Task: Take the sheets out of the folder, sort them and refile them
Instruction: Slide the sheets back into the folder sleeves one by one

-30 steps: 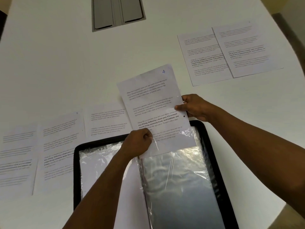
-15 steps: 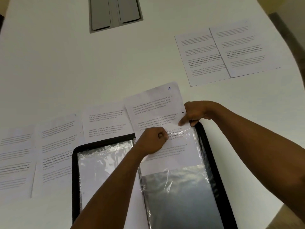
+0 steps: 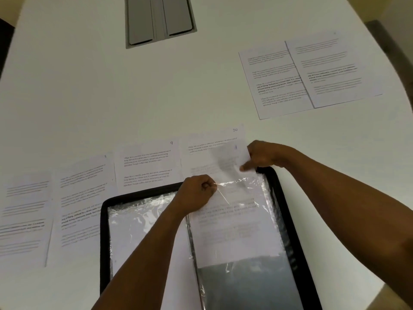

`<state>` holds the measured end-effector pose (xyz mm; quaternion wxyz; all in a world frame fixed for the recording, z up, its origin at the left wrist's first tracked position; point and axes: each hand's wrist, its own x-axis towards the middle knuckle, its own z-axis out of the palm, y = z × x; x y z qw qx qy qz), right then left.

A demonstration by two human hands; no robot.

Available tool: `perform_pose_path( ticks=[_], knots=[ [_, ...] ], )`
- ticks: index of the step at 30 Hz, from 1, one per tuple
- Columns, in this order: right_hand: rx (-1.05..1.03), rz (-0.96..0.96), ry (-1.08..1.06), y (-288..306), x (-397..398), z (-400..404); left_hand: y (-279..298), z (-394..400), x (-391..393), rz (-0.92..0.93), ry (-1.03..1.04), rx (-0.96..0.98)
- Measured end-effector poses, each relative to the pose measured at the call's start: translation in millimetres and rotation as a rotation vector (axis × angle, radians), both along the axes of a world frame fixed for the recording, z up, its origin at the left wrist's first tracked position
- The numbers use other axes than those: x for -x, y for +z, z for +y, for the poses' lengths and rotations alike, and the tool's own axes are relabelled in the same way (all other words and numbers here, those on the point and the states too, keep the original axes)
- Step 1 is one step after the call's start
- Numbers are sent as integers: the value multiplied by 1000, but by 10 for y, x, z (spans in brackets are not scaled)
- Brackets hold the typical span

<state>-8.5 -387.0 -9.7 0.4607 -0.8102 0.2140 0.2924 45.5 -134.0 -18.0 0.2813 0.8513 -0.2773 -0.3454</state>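
The left hand [image 3: 196, 195] pinches the plastic pocket [image 3: 243, 220] open while the right hand [image 3: 260, 156] grips the sheet's [image 3: 234, 233] top edge, its long side pointing down into the folder [image 3: 288, 220].

Two bare forearms are seen entering from the lower frame. No sleeves, rings or watches are worn on the left hand [image 3: 196, 193] or right hand [image 3: 263, 155].

seven sheets [image 3: 147, 163] perhaps, one folder [image 3: 277, 189], two hands [image 3: 196, 195]
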Motion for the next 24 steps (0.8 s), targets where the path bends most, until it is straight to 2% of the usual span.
perform_pose_path(
  ticks=[2,3,4,7,9,11,13,18,21,24],
  knots=[
    [49,149,230,59,-23,-8,-3,-14,-8,0,-6,4],
    [53,176,269,84,-32,-24,-6,-17,-10,1,-9,7],
    [45,155,260,87,-48,-31,-7,-16,-11,3,-9,12],
    [-62,-95,-38,71,-50,38,-6,-9,-10,3,-5,19],
    [51,-207,2,35,-52,72,-6,3,-12,-1,2,25],
    [109,-117,203,40,-30,82,-9,24,-19,-11,-1,24],
    [73,3,306,81,-31,88,-16,38,-18,-20,-17,20],
    [145,-130,270,67,-76,209,-12,31,0,-41,24,42],
    [182,-87,374,70,-64,244,2,29,9,-56,20,54],
    [152,-96,282,82,-94,205,-6,24,18,-46,27,55]
  ],
)
